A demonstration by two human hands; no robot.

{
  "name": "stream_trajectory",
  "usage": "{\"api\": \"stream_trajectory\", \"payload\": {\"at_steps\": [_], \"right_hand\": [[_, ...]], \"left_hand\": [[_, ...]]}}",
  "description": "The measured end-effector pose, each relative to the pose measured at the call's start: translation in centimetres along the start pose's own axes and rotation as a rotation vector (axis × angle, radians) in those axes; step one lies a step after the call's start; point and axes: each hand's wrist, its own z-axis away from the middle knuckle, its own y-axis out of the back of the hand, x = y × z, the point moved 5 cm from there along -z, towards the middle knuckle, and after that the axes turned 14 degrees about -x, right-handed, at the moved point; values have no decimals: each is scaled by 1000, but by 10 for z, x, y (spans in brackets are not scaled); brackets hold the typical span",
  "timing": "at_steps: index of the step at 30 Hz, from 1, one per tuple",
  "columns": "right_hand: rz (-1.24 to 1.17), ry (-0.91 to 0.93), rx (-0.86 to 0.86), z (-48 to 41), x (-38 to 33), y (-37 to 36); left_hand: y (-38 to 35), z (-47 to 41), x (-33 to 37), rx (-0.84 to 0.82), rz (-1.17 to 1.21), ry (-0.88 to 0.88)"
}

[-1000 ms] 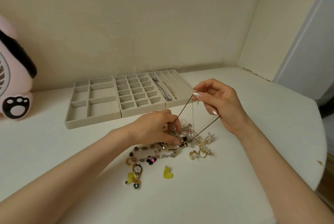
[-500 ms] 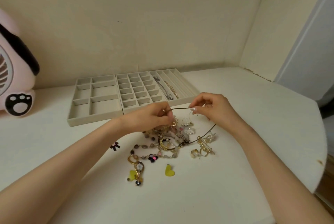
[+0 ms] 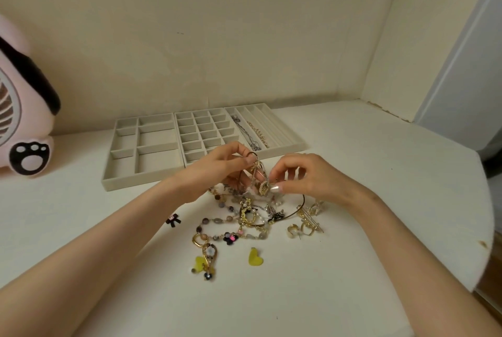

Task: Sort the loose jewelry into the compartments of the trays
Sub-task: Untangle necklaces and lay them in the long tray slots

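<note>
Three beige trays stand side by side at the far edge of the white table (image 3: 380, 173): the left tray (image 3: 144, 170), with a few large compartments, and the middle tray (image 3: 179, 130), a grid of small ones, show nothing inside, while the right tray (image 3: 296, 143) of long slots holds a silver chain (image 3: 245, 132) and a gold chain (image 3: 259, 134) in neighbouring slots. Just in front of them, the left hand (image 3: 217, 170) pinches a thin dark hoop (image 3: 296, 210) and a gold pendant piece (image 3: 262, 185), which the right hand (image 3: 307, 176) also grips at its lower end. The loose jewelry pile (image 3: 244, 219) lies on the table beneath both hands, with a yellow heart (image 3: 255, 256) nearer.
</note>
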Motion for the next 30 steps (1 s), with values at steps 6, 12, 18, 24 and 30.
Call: {"api": "stream_trajectory", "payload": {"at_steps": [6, 12, 18, 24, 30], "right_hand": [[-63, -8, 22, -6, 2, -8], [-52, -66, 88, -7, 5, -6], [68, -68, 198, -4, 5, 2], [199, 48, 260, -7, -14, -9], [331, -38, 117, -13, -17, -27]], "left_hand": [[1, 1, 3, 27, 13, -40], [0, 0, 4, 37, -8, -61], [6, -1, 2, 133, -43, -67], [10, 1, 2, 143, -103, -22], [7, 2, 14, 102, -175, -38]]}}
